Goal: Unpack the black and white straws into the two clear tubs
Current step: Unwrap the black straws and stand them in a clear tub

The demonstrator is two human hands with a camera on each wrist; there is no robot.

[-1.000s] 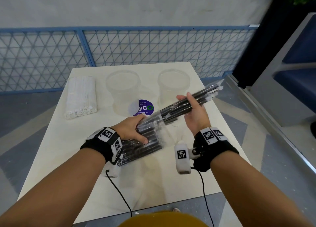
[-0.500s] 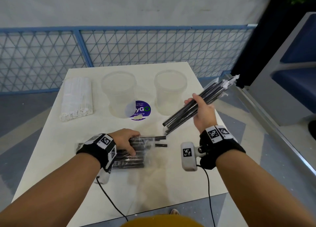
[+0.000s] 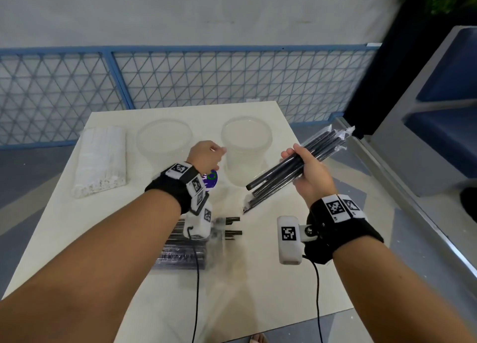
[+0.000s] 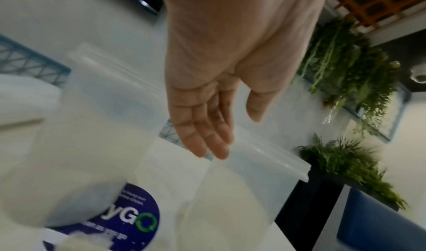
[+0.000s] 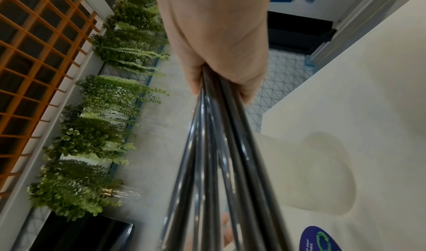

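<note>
My right hand [image 3: 307,167] grips a bundle of black straws [image 3: 289,169], some still in clear sleeves, slanting up to the right beside the right clear tub [image 3: 246,125]. In the right wrist view the hand [image 5: 219,58] is wrapped round the black straws [image 5: 219,163]. My left hand [image 3: 207,153] is empty, between the two tubs near the right tub's rim; its fingers [image 4: 202,131] are straight. The left clear tub [image 3: 165,136] stands beside it. The opened pack of black straws [image 3: 180,252] lies on the table under my left wrist. The pack of white straws [image 3: 103,159] lies far left.
A purple round sticker [image 3: 212,179] sits on the white table [image 3: 271,291] between the tubs. A blue mesh fence [image 3: 232,84] runs behind the table. A blue and grey seat [image 3: 438,136] stands to the right, plants [image 4: 345,83] along the wall.
My left hand has let go of the black straw pack and moved forward and up to between the tubs. My right hand keeps holding its bundle beside the right tub.
</note>
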